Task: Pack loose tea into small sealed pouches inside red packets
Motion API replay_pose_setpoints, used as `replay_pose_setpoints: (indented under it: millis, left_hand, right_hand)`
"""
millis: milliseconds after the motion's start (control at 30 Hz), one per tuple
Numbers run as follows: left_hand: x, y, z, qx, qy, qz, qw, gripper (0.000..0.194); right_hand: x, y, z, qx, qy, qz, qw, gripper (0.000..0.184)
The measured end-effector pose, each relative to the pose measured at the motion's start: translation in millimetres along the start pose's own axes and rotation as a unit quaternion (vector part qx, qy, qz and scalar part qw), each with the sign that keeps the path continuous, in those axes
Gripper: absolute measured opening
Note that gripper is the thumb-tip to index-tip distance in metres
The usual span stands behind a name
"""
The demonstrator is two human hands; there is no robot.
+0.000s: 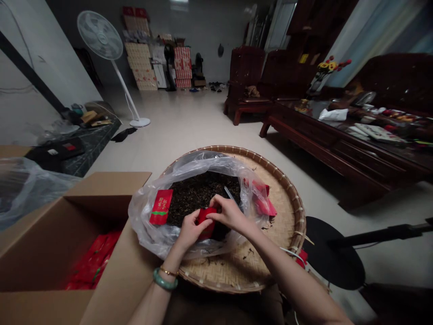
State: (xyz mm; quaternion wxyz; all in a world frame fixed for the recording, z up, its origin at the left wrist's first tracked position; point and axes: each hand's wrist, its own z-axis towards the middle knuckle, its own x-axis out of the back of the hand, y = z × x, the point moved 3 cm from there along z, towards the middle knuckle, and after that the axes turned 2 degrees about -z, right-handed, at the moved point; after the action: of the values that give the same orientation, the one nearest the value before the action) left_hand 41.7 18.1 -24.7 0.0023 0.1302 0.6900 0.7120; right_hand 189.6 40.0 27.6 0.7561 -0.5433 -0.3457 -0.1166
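Both hands meet over a clear plastic bag (pixel 149 239) of dark loose tea leaves (pixel 192 189). Between them is a small red packet (pixel 207 229). My left hand (pixel 190 231) grips its left side, thumb on top. My right hand (pixel 227 211) pinches the packet's upper edge with closed fingers. Another red packet (pixel 161 206), with gold writing and a green stripe, lies at the bag's left side. A metal scoop or spoon handle (pixel 228 193) sticks out of the leaves behind my right hand. More red packets (pixel 262 198) lie at the bag's right.
The bag rests on a round woven bamboo tray (pixel 284 216) with scattered leaf bits. An open cardboard box (pixel 111 185) at left holds several red packets (pixel 96 257). A black round stand base (pixel 333 253) is at right. Farther off are a white fan (pixel 101 38) and a dark wooden table (pixel 324 140).
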Motion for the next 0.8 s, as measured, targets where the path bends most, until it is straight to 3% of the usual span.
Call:
replay_pose_setpoints:
  millis: [100,200,367,533,633,700,800]
  left_hand:
    - [1.4,-1,2,0.025,-0.026,-0.072,0.997,0.036]
    - [1.0,-5,4,0.063,-0.039,-0.140,0.987,0.046]
    - [-8.1,-7,4,0.117,-0.028,-0.293,0.949,0.050]
    - [-15.0,-3,1,0.185,-0.016,-0.288,0.939,0.054]
    - [-12.8,-1,1,0.205,0.012,-0.313,0.927,0.053]
    - [-10.4,1,1,0.207,0.029,-0.330,0.921,0.053]
    - [-8.6,2,1,0.207,0.048,-0.343,0.915,0.053]
  right_hand:
    - [-3,9,4,-0.033,0.014,0.082,0.996,0.008]
    - [-4,15,8,-0.047,0.003,0.125,0.991,0.014]
    - [-8,17,14,-0.049,0.013,0.118,0.992,0.016]
    - [-7,22,18,-0.024,0.051,0.041,0.998,0.019]
    - [4,32,11,-0.041,0.104,-0.069,0.991,0.021]
    - [8,40,2,-0.074,0.111,-0.193,0.972,0.037]
    - [6,49,-8,-0.120,0.064,-0.329,0.935,0.065]
